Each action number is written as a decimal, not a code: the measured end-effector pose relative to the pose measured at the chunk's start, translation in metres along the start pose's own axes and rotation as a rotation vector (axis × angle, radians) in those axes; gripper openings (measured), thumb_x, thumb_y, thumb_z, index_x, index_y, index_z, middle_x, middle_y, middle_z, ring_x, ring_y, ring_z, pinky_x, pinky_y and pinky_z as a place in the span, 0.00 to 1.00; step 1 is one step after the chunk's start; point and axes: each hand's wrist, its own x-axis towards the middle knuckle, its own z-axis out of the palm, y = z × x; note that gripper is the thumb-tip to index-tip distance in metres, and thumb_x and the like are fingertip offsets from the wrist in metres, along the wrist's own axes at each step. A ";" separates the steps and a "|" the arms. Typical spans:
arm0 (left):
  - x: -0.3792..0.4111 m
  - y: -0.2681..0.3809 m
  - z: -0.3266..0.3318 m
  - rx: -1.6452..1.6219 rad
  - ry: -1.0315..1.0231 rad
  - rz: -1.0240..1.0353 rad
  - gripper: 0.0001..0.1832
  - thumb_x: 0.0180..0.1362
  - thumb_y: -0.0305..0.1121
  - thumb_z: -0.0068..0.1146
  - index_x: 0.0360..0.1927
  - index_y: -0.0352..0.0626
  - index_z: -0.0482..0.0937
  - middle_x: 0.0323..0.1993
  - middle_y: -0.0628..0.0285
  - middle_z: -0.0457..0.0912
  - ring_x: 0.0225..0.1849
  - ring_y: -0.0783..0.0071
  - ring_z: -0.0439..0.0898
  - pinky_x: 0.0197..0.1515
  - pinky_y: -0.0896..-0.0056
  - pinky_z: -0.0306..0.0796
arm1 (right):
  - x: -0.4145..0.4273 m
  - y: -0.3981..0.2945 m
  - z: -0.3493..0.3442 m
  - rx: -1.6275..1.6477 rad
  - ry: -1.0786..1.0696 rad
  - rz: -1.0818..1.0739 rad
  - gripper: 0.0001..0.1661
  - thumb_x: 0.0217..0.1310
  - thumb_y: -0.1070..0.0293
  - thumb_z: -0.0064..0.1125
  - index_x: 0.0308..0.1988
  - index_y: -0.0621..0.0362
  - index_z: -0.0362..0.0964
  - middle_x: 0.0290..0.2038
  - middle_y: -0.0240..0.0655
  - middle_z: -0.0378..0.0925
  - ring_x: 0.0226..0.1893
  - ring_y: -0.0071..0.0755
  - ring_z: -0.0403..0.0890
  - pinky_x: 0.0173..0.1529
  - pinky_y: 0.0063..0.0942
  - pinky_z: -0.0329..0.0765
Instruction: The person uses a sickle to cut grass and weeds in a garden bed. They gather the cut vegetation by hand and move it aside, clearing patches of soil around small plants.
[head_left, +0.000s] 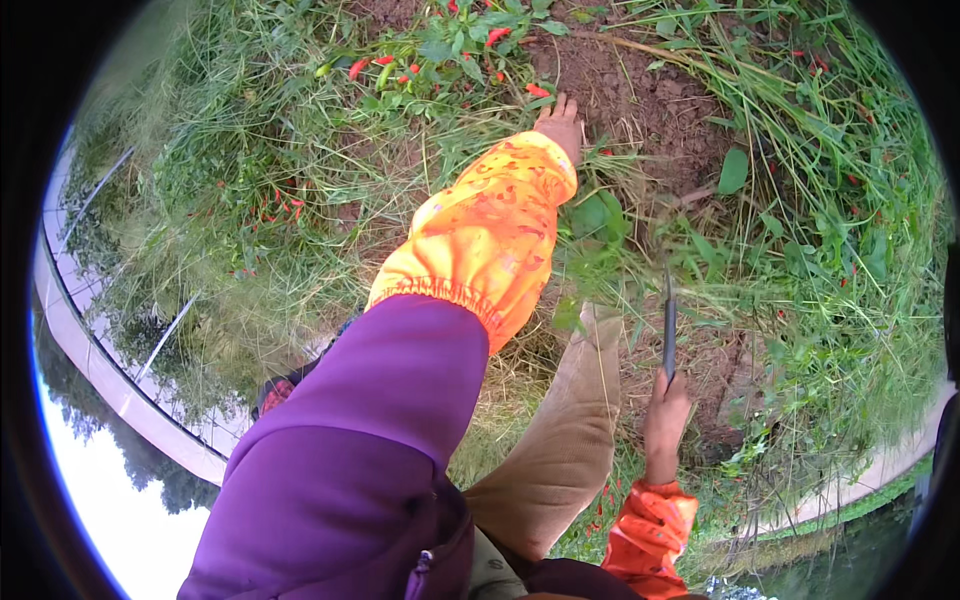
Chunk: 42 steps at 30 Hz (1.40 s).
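My left hand (561, 129) reaches far forward, back of the hand up, fingers spread a little over grass at the edge of bare soil. A red chili pepper (537, 90) lies just beyond its fingertips. My right hand (667, 409) is closed around the dark handle of a bladed hand tool (670, 326). The tool points away from me, and its blurred thin end is partly lost among the grass. An orange sleeve cover (487, 232) with red marks covers my left forearm. My brown trouser leg (570, 420) is between the two arms.
A chili plant (450, 45) with red and green peppers grows ahead. Another with red peppers (281, 204) stands left in tall grass. Reddish-brown soil (652, 112) shows in front. Dense grass (847, 210) borders the right. A pale paved strip (127, 390) and wire fencing run along the far left.
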 end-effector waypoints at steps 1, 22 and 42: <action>-0.003 0.002 0.004 -0.006 0.002 0.089 0.21 0.49 0.39 0.52 0.48 0.45 0.76 0.60 0.52 0.67 0.64 0.58 0.61 0.64 0.51 0.53 | 0.023 -0.019 -0.008 0.019 0.002 0.058 0.18 0.66 0.55 0.43 0.36 0.60 0.63 0.15 0.51 0.68 0.17 0.55 0.74 0.21 0.46 0.65; -0.343 0.171 0.086 -0.577 -0.715 0.300 0.18 0.51 0.46 0.48 0.36 0.46 0.81 0.28 0.49 0.80 0.30 0.52 0.80 0.37 0.51 0.71 | 0.019 0.120 -0.019 -0.481 -0.127 -0.278 0.20 0.63 0.52 0.48 0.39 0.60 0.65 0.18 0.53 0.72 0.23 0.59 0.76 0.27 0.51 0.72; -0.072 -0.144 0.076 -1.087 0.360 -0.427 0.46 0.42 0.33 0.58 0.65 0.40 0.46 0.54 0.35 0.65 0.45 0.47 0.78 0.49 0.59 0.72 | 0.146 -0.195 0.086 0.190 0.138 -0.413 0.23 0.67 0.49 0.40 0.35 0.61 0.64 0.21 0.54 0.74 0.24 0.61 0.76 0.28 0.52 0.68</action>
